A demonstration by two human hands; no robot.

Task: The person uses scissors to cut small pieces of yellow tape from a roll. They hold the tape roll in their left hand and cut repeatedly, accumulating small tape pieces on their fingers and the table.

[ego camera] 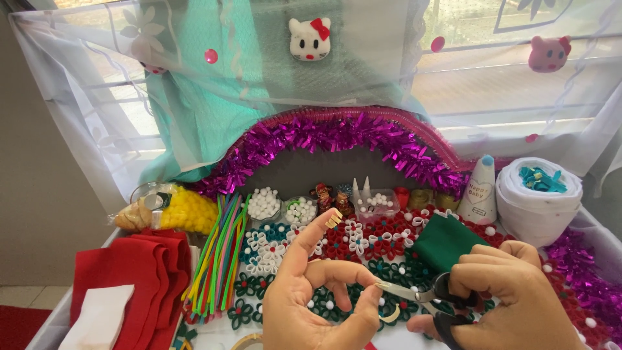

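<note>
My left hand (317, 301) is raised over the craft table with thumb and forefinger curled into a ring, pinching a thin pale strip (378, 283) at the fingertips. My right hand (512, 298) grips black-handled scissors (433, 297), whose blades point left and meet that strip. A short curled offcut (391, 315) lies just below the blades. Under both hands lies a mat of red, white and green rolled paper flowers (363, 243).
Folded red felt (139, 272) and a white piece lie at left, beside a bundle of coloured sticks (220, 253). Green felt (447, 241), a white cone (479, 188) and a white fabric roll (539, 194) stand at right. Purple tinsel (337, 136) arches behind small pompom tubs (264, 203).
</note>
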